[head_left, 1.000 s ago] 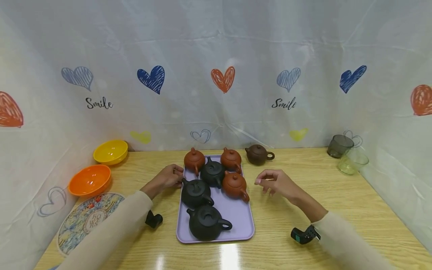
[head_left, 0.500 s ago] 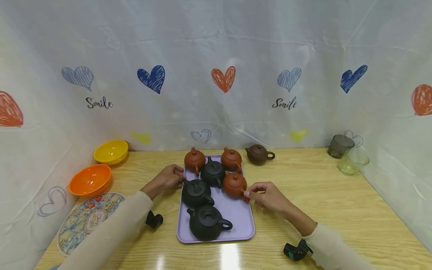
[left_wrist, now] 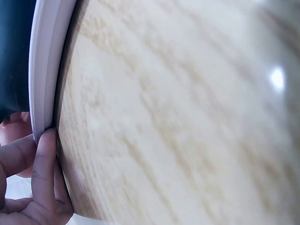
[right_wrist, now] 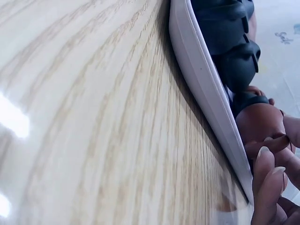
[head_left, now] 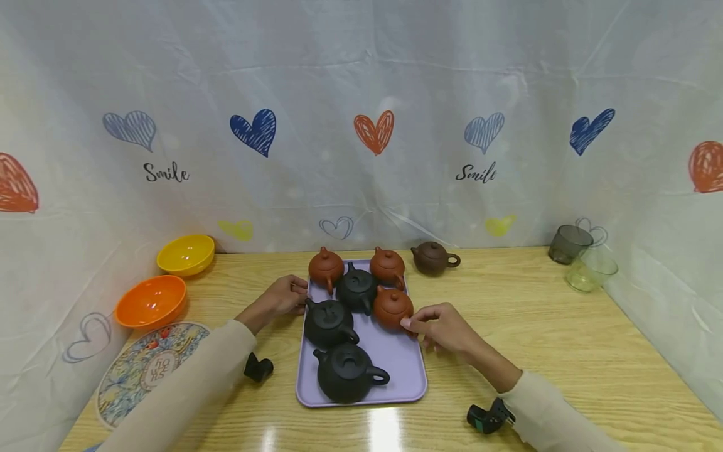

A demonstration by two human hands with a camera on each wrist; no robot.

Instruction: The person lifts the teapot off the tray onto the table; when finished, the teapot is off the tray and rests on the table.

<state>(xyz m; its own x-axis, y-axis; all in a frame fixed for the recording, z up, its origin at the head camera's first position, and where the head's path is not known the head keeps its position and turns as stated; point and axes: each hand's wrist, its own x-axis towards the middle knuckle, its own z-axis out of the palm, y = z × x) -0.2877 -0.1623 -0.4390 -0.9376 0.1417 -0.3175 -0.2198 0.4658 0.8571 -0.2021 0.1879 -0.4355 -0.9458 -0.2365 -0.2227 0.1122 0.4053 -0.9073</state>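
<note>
My left hand (head_left: 279, 296) pinches the left rim of a lilac tray (head_left: 391, 367); in the left wrist view, its thumb and fingers lie on either side of that rim. With my right hand (head_left: 446, 328) I hold the handle of the nearest red-brown clay teapot (head_left: 393, 306), at the tray's right edge. My fingertips partly cover this handle (right_wrist: 275, 142). Two more red-brown teapots, one at the back left (head_left: 325, 267) and one at the back right (head_left: 387, 266), share the tray with a front black teapot (head_left: 346, 371), a left black teapot (head_left: 327, 323) and a middle black teapot (head_left: 356, 290).
Behind the tray, a dark brown teapot (head_left: 432, 258) stands on the wooden table. A yellow bowl (head_left: 185, 254), an orange bowl (head_left: 151, 301) and a patterned round mat (head_left: 148, 370) lie left. Right, by the curtain, are a grey glass (head_left: 569, 243) and a yellowish glass (head_left: 590, 270).
My right hand has moved left from above the table to the near red-brown teapot and taken its handle. The left hand stays on the tray rim; the teapots have not visibly moved.
</note>
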